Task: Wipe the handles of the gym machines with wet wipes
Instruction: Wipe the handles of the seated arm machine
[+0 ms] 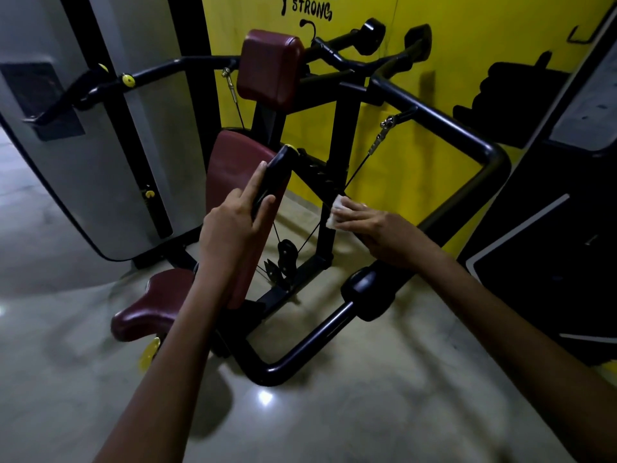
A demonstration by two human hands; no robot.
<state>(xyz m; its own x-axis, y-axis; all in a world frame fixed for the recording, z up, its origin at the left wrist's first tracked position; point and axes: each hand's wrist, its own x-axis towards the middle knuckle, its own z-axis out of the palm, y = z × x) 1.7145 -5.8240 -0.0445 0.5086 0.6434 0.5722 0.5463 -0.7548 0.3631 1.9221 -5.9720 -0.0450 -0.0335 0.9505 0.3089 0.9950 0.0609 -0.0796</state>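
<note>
A gym — padded weight machine (267,71), cables, yellow wall (417,155) lettered "STRONG".

Dim and soft overall, with wide-angle bending at the edges and one glare spot on the floor (265,397).

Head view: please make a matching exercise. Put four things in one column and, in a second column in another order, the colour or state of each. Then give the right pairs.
Things:
1. left hand
2. right hand
3. seat pad
4. wall

Colours or states:
A. yellow with black drawings
B. holds a white wet wipe
C. dark red
D. grips a black handle

Right pairs: 1-D, 2-B, 3-C, 4-A
</note>
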